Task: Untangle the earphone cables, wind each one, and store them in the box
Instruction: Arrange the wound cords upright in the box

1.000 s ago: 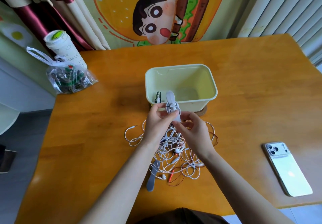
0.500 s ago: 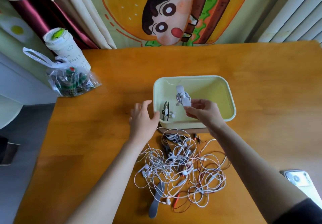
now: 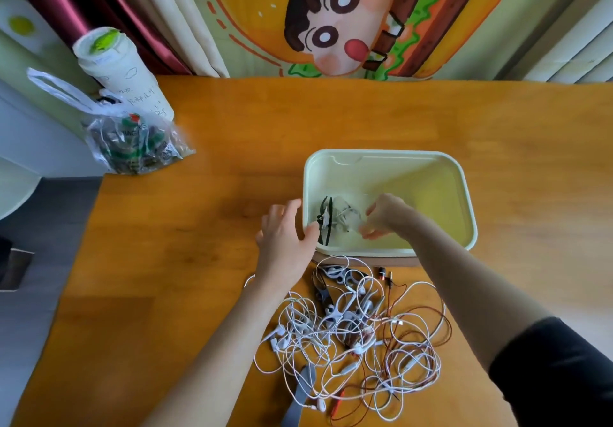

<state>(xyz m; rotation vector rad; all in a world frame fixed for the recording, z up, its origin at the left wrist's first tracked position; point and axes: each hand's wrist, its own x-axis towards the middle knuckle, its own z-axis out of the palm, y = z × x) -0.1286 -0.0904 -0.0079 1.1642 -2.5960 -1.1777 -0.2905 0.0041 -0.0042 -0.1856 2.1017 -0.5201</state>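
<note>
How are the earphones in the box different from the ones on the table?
The bundles in the box are wound small and tight; the pile on the table lies loose and tangled. The bundles are few and take little room; the pile spreads much wider. Both have white cables.

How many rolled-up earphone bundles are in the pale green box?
2. A black-tied bundle lies at the pale green plastic box's left end; a white bundle is right of it, by the right hand, which may hide more.
</note>
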